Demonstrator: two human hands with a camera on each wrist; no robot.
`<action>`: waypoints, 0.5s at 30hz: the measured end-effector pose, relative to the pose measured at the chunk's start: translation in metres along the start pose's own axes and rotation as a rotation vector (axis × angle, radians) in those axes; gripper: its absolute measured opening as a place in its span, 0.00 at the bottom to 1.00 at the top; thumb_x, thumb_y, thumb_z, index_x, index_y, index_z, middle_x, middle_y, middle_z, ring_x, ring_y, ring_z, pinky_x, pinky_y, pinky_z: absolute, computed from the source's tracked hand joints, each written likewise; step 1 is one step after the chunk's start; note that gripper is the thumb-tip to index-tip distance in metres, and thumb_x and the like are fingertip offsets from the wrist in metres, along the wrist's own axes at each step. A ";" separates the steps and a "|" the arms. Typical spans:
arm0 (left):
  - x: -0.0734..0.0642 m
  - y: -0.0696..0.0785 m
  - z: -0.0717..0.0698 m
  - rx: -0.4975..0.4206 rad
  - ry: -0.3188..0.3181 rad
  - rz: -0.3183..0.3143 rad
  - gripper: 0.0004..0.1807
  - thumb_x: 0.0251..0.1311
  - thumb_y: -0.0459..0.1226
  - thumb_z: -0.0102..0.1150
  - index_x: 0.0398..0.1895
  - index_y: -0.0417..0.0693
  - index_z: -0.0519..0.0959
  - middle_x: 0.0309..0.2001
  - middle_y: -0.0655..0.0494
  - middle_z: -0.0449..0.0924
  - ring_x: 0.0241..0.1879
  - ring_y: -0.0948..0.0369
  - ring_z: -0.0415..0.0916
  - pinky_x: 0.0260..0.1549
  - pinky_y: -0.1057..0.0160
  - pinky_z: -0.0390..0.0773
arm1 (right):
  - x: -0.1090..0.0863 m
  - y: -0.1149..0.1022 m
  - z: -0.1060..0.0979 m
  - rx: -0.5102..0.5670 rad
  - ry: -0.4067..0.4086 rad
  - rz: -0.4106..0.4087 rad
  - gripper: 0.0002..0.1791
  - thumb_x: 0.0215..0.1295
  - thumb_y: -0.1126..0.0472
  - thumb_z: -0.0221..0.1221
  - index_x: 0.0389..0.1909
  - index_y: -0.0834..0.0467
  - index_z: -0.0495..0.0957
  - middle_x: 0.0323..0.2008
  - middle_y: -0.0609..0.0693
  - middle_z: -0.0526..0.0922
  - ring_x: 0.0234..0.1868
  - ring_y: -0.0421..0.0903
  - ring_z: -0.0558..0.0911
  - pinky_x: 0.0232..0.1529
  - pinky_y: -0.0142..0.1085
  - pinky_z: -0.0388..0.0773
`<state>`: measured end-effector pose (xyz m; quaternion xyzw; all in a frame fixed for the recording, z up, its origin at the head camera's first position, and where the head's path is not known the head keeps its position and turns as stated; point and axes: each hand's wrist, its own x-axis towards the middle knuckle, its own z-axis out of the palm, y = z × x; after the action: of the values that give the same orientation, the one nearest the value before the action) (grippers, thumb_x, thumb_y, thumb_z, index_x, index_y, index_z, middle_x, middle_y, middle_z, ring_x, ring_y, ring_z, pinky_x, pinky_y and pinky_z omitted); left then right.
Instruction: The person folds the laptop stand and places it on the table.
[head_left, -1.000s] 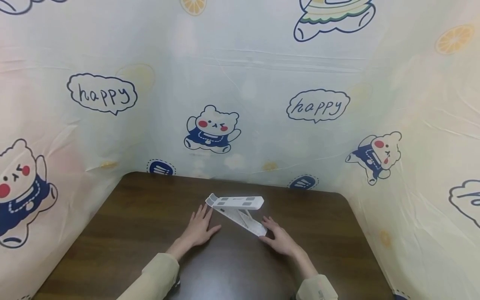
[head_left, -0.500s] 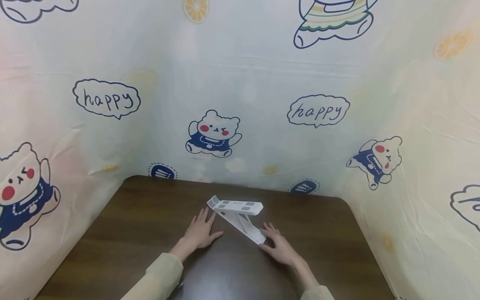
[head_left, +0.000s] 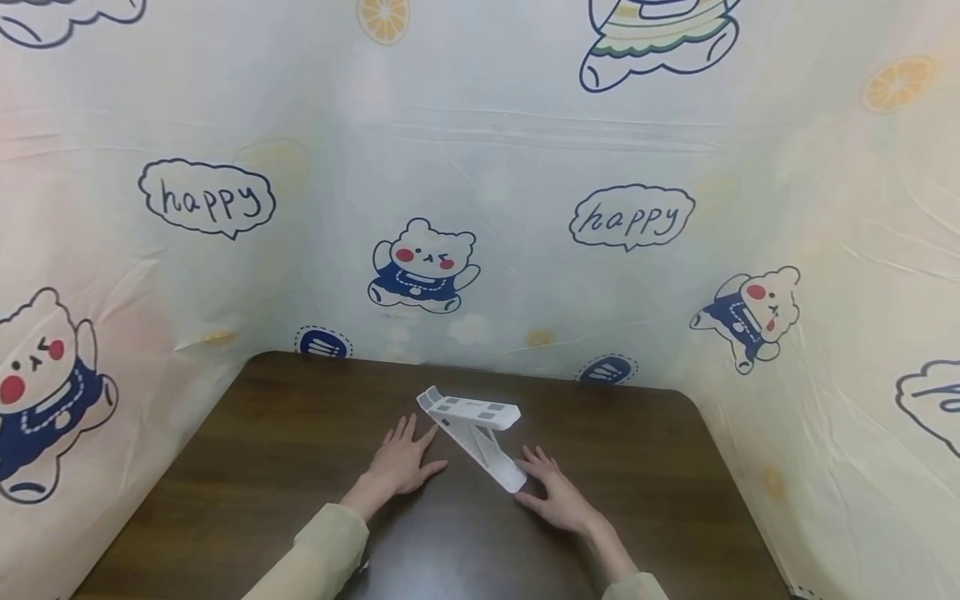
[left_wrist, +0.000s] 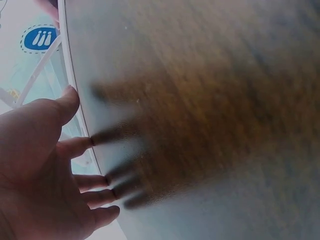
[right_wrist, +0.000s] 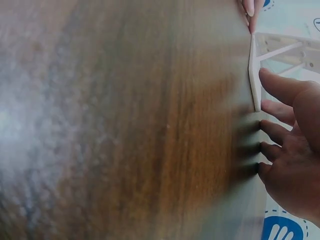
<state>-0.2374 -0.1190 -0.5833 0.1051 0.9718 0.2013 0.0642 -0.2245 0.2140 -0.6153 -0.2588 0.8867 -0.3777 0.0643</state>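
A white folding laptop stand [head_left: 482,410] stands opened in a wedge on the dark brown table, slanting from back left to front right. My left hand [head_left: 397,462] lies on the table at its left side, fingers spread, the index fingertip close to or touching the stand. In the left wrist view, the fingertips of the left hand [left_wrist: 47,170] meet the tabletop. By the stand's near end is my right hand [head_left: 558,496], thumb at the front and fingers along the right side. The right wrist view shows the right thumb [right_wrist: 285,86] against the stand's lower bar [right_wrist: 254,80].
Behind and around the brown table [head_left: 300,400] hangs a pale curtain [head_left: 510,150] printed with bears and "happy" bubbles. The curtain reaches the table's back and side edges. A small dark item shows partly beside the left sleeve [head_left: 330,537].
The stand has turned slightly on the table, its near end swinging toward me and a little left. The right hand has followed that end; the left hand keeps beside the far part.
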 end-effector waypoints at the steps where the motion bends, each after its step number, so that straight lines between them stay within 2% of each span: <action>1: 0.000 0.001 -0.001 0.008 -0.002 -0.002 0.40 0.76 0.56 0.63 0.82 0.43 0.70 0.84 0.23 0.55 0.85 0.28 0.53 0.83 0.29 0.59 | 0.000 -0.003 0.000 -0.010 -0.010 0.020 0.35 0.76 0.50 0.69 0.74 0.67 0.76 0.82 0.72 0.65 0.86 0.77 0.55 0.83 0.76 0.47; 2: 0.000 0.001 -0.002 0.015 -0.003 -0.004 0.41 0.76 0.57 0.63 0.82 0.43 0.70 0.84 0.23 0.55 0.85 0.28 0.53 0.83 0.30 0.59 | 0.000 -0.006 -0.001 -0.001 -0.023 0.036 0.35 0.75 0.52 0.69 0.74 0.69 0.75 0.82 0.72 0.64 0.86 0.77 0.54 0.83 0.76 0.46; 3: 0.000 0.002 -0.002 0.022 -0.004 -0.005 0.41 0.76 0.57 0.63 0.82 0.43 0.70 0.84 0.23 0.56 0.85 0.28 0.53 0.83 0.30 0.59 | 0.000 -0.004 0.000 -0.002 -0.021 0.049 0.35 0.75 0.51 0.70 0.75 0.67 0.76 0.83 0.70 0.65 0.87 0.76 0.54 0.86 0.72 0.46; 7: 0.001 0.002 -0.002 0.042 0.002 0.000 0.40 0.77 0.57 0.63 0.82 0.44 0.71 0.84 0.22 0.56 0.85 0.28 0.54 0.83 0.31 0.60 | -0.002 -0.008 0.000 -0.005 -0.035 0.066 0.35 0.74 0.53 0.70 0.75 0.66 0.76 0.83 0.70 0.64 0.87 0.75 0.53 0.86 0.72 0.45; 11: 0.003 0.002 0.000 0.072 0.014 0.009 0.40 0.76 0.57 0.63 0.82 0.44 0.71 0.83 0.22 0.58 0.84 0.27 0.56 0.83 0.31 0.60 | -0.003 -0.019 -0.003 -0.022 -0.048 0.065 0.33 0.74 0.56 0.70 0.75 0.66 0.76 0.84 0.71 0.63 0.87 0.76 0.53 0.83 0.76 0.45; 15: 0.004 0.002 0.001 0.095 0.014 0.016 0.40 0.76 0.58 0.63 0.81 0.44 0.72 0.82 0.20 0.59 0.83 0.26 0.57 0.83 0.31 0.61 | -0.005 -0.017 -0.002 0.008 -0.051 0.032 0.33 0.74 0.53 0.70 0.75 0.64 0.77 0.84 0.72 0.62 0.87 0.77 0.52 0.83 0.78 0.43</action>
<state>-0.2413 -0.1161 -0.5839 0.1141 0.9798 0.1560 0.0507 -0.2135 0.2074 -0.6024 -0.2539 0.8873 -0.3735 0.0938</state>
